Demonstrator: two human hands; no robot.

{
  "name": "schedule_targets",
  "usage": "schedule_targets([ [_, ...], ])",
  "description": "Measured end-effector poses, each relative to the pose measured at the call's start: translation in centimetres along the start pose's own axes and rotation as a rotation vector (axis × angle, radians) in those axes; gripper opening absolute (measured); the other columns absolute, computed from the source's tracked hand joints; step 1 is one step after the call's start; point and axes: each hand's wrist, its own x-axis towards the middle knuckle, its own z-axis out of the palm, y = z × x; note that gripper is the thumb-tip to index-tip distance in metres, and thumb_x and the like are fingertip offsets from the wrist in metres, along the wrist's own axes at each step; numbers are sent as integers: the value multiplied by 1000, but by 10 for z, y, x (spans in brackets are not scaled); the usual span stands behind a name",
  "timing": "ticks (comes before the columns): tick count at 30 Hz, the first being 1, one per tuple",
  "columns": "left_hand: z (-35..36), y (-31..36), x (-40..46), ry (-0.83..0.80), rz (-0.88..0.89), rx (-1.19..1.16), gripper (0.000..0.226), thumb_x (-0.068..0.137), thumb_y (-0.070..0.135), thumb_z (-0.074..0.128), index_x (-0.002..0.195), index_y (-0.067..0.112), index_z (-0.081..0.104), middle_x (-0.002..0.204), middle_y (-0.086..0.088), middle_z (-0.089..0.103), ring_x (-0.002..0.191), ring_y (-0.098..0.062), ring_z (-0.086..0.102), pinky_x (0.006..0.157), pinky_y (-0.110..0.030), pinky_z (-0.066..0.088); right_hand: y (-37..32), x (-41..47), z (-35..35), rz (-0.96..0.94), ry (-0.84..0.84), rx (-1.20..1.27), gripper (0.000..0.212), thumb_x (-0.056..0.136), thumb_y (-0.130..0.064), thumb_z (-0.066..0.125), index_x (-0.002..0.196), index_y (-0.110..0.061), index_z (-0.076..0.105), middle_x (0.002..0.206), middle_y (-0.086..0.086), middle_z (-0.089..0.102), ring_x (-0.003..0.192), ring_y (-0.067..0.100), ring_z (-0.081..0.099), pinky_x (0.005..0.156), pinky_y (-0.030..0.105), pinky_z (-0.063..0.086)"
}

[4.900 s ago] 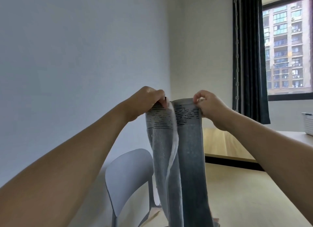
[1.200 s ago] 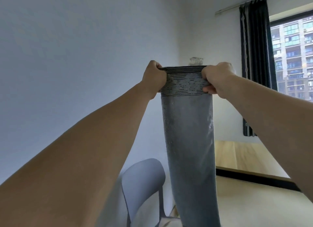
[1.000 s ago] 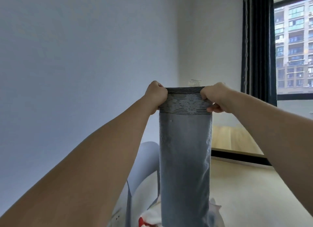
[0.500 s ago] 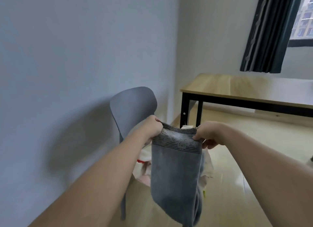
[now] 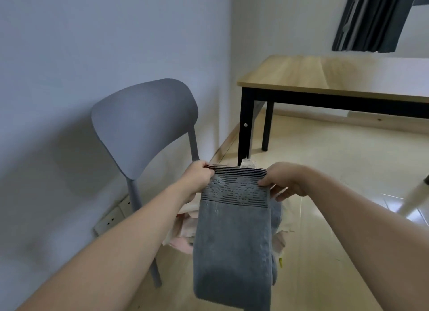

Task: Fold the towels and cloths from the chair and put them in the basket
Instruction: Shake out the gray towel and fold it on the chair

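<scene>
A grey-blue towel [image 5: 232, 241] with a dark striped band near its top hangs folded lengthwise in front of me. My left hand [image 5: 197, 178] pinches its top left corner and my right hand [image 5: 282, 182] pinches its top right corner. A white label sticks up from the top edge. Behind the towel stands a grey plastic chair [image 5: 144, 120] against the wall. A heap of pink and white cloths [image 5: 183, 229] lies on its seat, mostly hidden by the towel. The basket is not in view.
A wooden table with black legs [image 5: 325, 78] stands at the right rear by the wall. A dark curtain [image 5: 371, 18] hangs behind it. A wall socket strip [image 5: 116, 214] sits low behind the chair. Light wooden floor spreads to the right.
My hands have come down from head height to chair level, still holding the towel's top corners. The view has tilted down, so the chair, cloth heap and table now show.
</scene>
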Motion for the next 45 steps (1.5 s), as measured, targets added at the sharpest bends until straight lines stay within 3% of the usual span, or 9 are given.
schedule_targets([
  [9, 15, -24, 29, -97, 88, 207, 11, 77, 9, 56, 74, 18, 53, 99, -8, 59, 82, -21, 52, 71, -33, 46, 12, 39, 31, -55, -3, 498, 12, 90, -4, 60, 101, -2, 64, 95, 14, 72, 88, 27, 68, 81, 41, 57],
  [13, 13, -22, 29, -232, 220, 419, 40, 67, 16, 62, 105, 26, 53, 105, 10, 52, 104, -15, 51, 97, -34, 45, 17, 43, 42, -188, -15, 643, 21, 88, 1, 59, 104, -6, 70, 94, 13, 75, 89, 28, 71, 80, 38, 58],
  [16, 13, -18, 32, -204, 330, 527, 72, 57, 39, 61, 127, 37, 51, 120, 4, 57, 119, -20, 49, 106, -39, 39, 24, 39, 49, -301, 17, 674, 20, 88, 4, 59, 101, -6, 71, 93, 12, 75, 86, 24, 72, 73, 31, 58],
  [22, 19, -16, 24, -165, 552, 898, 22, 88, 32, 61, 108, 25, 63, 114, -5, 62, 116, -29, 48, 95, -37, 35, 43, 19, 53, -367, 164, 604, 7, 90, -15, 63, 91, -18, 69, 84, -7, 70, 72, 4, 66, 59, 13, 48],
  [27, 25, -19, 10, -120, 690, 998, 14, 90, 25, 53, 103, 22, 56, 104, -6, 66, 103, -29, 53, 93, -37, 38, 76, 23, 54, -75, 491, 434, 34, 88, -29, 55, 121, -24, 49, 125, 3, 43, 115, 25, 45, 95, 39, 44],
  [32, 29, -18, -2, -144, 754, 864, 10, 90, 25, 48, 96, 33, 49, 94, 2, 63, 97, -24, 53, 88, -40, 42, 93, 16, 61, -122, 340, 665, 20, 93, -10, 52, 110, -20, 45, 99, 9, 56, 79, 17, 55, 63, 29, 45],
  [35, 26, -1, -7, -288, 567, 687, 13, 89, 29, 52, 99, 36, 55, 102, 10, 63, 101, -15, 57, 94, -43, 45, 101, 17, 66, -206, 396, 680, 17, 92, -5, 53, 93, -22, 57, 96, 4, 59, 81, 16, 54, 63, 25, 43],
  [39, 19, 37, -22, -578, 267, 370, 19, 93, 15, 58, 111, 9, 62, 111, -11, 69, 103, -24, 66, 94, -38, 52, 103, 16, 61, -266, 306, 760, 20, 88, -4, 59, 98, -21, 65, 101, 5, 67, 92, 21, 61, 69, 29, 47],
  [45, 46, 24, -31, -419, 390, 505, 17, 86, 32, 60, 101, 27, 66, 103, 5, 68, 100, -17, 64, 95, -41, 48, 108, 10, 46, -309, 280, 770, 27, 85, 7, 56, 94, -15, 70, 98, 9, 71, 82, 20, 62, 66, 25, 50],
])
